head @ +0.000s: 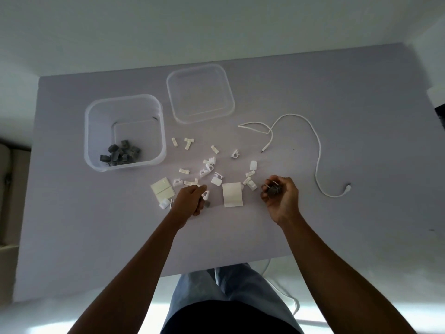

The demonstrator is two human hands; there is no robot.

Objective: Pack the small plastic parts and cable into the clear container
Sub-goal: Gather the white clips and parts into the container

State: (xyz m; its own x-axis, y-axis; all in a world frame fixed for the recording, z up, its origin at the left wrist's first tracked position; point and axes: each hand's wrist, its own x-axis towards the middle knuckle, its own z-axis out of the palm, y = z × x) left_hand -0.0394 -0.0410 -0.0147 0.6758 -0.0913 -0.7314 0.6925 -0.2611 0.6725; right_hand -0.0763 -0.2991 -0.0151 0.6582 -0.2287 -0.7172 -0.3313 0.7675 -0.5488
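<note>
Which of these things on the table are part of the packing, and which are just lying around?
Part of the job:
clear container
grey parts
white parts
white cable
lid

Just lying about:
second cable beneath the table
dark object at the right edge

open container top unobstructed, white clips littering the table between

At frame centre we see our left hand pinching at a grey clip among scattered white clips, our right hand curled around grey parts, and the clear container upper left holding more.
</note>
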